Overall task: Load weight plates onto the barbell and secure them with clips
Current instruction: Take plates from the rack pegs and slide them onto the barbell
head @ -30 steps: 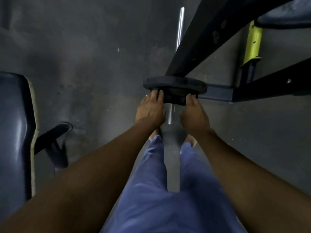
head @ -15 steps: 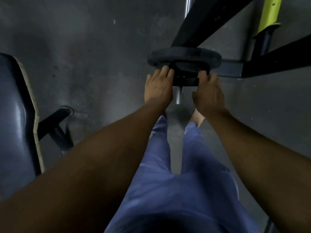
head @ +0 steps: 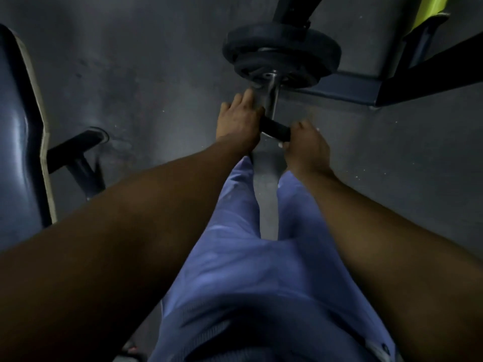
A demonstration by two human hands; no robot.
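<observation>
Two dark weight plates (head: 282,54) sit on the chrome barbell sleeve (head: 273,96), pushed up against the rack. A black clip (head: 275,129) lies across the near end of the sleeve, between my hands. My left hand (head: 239,121) holds the clip's left end at the thumb, with its fingers pointing toward the plates. My right hand (head: 305,143) grips the clip's right end with curled fingers. Whether the clip is round the sleeve or just in front of it cannot be told.
A padded bench (head: 18,126) with a dark metal foot (head: 78,145) stands at the left. The dark rack frame (head: 431,71) with a yellow-green part (head: 428,11) runs across the top right. Grey floor (head: 130,61) lies around. My legs in blue trousers (head: 248,270) fill the lower middle.
Both hands have left the plates' near face and pulled back to the sleeve's end. They now hold a black clip between them. The plates stay on the sleeve.
</observation>
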